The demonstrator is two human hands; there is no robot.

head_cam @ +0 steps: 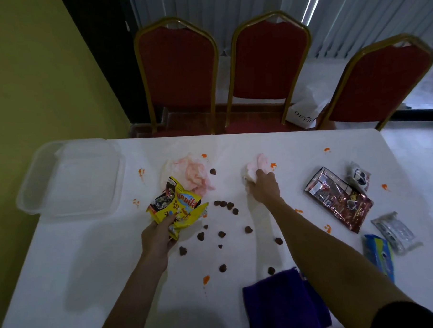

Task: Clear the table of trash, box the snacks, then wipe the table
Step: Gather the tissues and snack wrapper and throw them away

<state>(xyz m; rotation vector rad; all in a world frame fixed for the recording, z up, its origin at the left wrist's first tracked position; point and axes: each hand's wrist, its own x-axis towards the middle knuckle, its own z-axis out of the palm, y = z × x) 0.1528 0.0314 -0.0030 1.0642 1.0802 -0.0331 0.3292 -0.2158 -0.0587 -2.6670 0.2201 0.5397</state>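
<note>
The surface (pixel 90 256) under my hands is white, flecked with orange smears (pixel 206 279) and scattered dark brown crumbs (pixel 223 268). In my left hand (pixel 156 237) the bag (pixel 176 207) is bright yellow with red lettering and black-and-white pictures. Just beyond it lies a tissue (pixel 193 174), white blotched with pink. The wad (pixel 256 165) under my right hand (pixel 263 189) is white and pink too. Right of that hand: a packet (pixel 341 198), dark red with silvery shine; a small wrapper (pixel 358 177), grey, white and dark blue; a clear silvery wrapper (pixel 394 233); a blue pack (pixel 379 256). Near my right forearm the cloth (pixel 278 302) is deep purple. Left of my left hand, the tub (pixel 69 177) is clear. The chairs (pixel 270 59) beyond are red, gold-framed.
</note>
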